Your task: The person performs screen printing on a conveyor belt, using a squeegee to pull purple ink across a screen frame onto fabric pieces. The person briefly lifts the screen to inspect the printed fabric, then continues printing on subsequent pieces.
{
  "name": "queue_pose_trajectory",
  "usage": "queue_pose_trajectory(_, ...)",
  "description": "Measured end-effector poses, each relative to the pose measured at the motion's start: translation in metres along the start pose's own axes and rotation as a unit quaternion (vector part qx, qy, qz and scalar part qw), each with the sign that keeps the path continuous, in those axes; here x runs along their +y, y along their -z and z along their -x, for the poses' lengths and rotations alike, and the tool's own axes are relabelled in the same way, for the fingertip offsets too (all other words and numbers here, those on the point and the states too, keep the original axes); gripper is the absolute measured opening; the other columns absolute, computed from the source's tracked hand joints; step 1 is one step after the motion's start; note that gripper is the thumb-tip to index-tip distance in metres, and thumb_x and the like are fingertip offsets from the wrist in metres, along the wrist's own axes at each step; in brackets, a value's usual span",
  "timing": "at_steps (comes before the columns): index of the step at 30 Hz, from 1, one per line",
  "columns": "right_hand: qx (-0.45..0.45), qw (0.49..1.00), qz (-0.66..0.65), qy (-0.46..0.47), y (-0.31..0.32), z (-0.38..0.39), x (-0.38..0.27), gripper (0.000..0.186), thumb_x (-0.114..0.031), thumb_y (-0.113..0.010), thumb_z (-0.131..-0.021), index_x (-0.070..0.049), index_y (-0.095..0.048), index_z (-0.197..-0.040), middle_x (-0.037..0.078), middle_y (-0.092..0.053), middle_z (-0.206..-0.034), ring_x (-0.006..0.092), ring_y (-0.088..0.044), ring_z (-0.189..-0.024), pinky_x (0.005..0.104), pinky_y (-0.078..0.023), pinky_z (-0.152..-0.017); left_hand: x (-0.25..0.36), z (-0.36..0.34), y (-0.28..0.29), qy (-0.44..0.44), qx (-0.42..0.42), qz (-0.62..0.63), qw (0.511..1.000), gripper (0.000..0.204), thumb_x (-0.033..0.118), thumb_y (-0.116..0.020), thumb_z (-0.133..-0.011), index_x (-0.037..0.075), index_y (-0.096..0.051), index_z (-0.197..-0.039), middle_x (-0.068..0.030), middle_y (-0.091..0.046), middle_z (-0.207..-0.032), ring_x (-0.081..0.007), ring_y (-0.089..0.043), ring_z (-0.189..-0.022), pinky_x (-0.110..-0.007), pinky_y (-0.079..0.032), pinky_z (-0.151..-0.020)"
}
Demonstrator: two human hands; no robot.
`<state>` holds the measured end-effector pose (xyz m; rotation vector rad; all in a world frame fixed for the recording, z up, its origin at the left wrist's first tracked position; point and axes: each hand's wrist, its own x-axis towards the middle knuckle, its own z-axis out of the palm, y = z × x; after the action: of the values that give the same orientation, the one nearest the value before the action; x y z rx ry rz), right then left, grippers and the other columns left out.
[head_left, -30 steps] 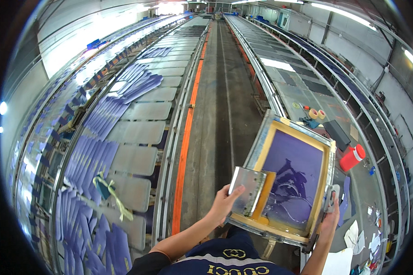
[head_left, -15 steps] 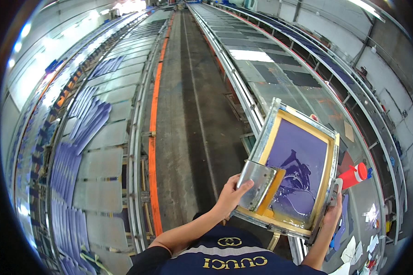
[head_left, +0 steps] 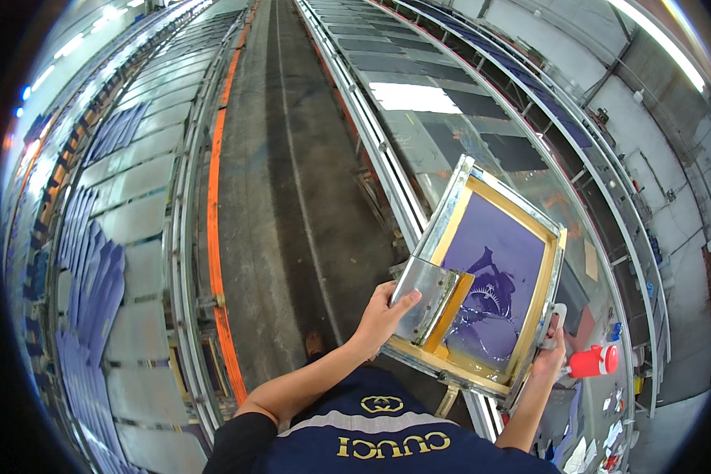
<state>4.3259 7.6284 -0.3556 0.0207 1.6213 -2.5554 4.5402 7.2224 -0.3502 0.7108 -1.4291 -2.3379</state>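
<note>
My left hand (head_left: 389, 314) grips a squeegee (head_left: 425, 303) with a metal holder and orange blade, resting over the lower-left side of a screen printing frame (head_left: 547, 251). The screen (head_left: 486, 237) is purple, with a dark, glossy ink figure and a pale yellow border. My right hand (head_left: 551, 355) is closed on the grey handle (head_left: 554, 320) at the frame's right side. The frame is tilted, held in front of my body, partly over the right-hand printing table.
Long printing tables run away on both sides of a concrete aisle (head_left: 292, 205) with an orange strip (head_left: 221, 205). Purple pieces (head_left: 95, 292) lie on the left table. A red jug (head_left: 596, 361), papers and dark mats are on the right table (head_left: 403, 118). A shoe (head_left: 314, 344) shows below.
The view has swung so the tables and aisle slide leftward and upward. The frame and both hands sit slightly further left, with grips unchanged. A shoe has come into view in the aisle.
</note>
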Motion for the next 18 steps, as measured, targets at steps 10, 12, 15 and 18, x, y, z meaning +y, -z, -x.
queue_pose_trajectory(10, 0.169, 0.971, 0.156, 0.07, -0.135, -0.094, 0.033, 0.053, -0.025, -0.062, -0.105, -0.017, -0.047, -0.155, -0.001, -0.063, -0.116, 0.0005, -0.049, -0.071, 0.0181, -0.045, -0.064, 0.055, -0.281, 0.02, 0.036, -0.144, -0.092, 0.985, 0.056, 0.045, -0.072, -0.098, -0.009, -0.069, -0.114, -0.0117, -0.062, -0.112, -0.0156, -0.057, -0.101, -0.032, -0.047, -0.089)
queue_pose_trajectory(12, 0.217, 0.956, 0.183, 0.075, -0.145, -0.127, 0.041, 0.05, -0.024, -0.062, -0.105, -0.017, -0.049, -0.152, -0.002, -0.063, -0.107, 0.0014, -0.049, -0.067, 0.0186, -0.041, -0.058, 0.059, -0.336, 0.009, 0.048, -0.17, -0.092, 0.98, 0.056, 0.045, -0.071, -0.098, -0.009, -0.069, -0.111, -0.0117, -0.061, -0.107, -0.016, -0.057, -0.098, -0.032, -0.047, -0.086)
queue_pose_trajectory(15, 0.254, 0.947, 0.191, 0.05, -0.158, -0.201, 0.057, 0.048, -0.025, -0.063, -0.105, -0.016, -0.05, -0.15, -0.004, -0.061, -0.096, 0.0023, -0.049, -0.067, 0.0194, -0.037, -0.056, 0.072, -0.429, -0.003, 0.091, -0.227, -0.08, 0.966, 0.057, 0.047, -0.071, -0.098, -0.009, -0.069, -0.11, -0.0128, -0.061, -0.107, -0.0181, -0.058, -0.098, -0.033, -0.047, -0.086)
queue_pose_trajectory(18, 0.223, 0.958, 0.166, 0.065, -0.172, -0.27, 0.073, 0.043, -0.026, -0.064, -0.104, -0.013, -0.054, -0.144, -0.005, -0.057, -0.09, 0.0042, -0.049, -0.07, 0.0213, -0.036, -0.06, 0.086, -0.512, -0.014, 0.064, -0.221, -0.119, 0.966, 0.055, 0.046, -0.072, -0.097, -0.007, -0.069, -0.112, -0.008, -0.062, -0.101, -0.0145, -0.057, -0.095, -0.033, -0.048, -0.085)
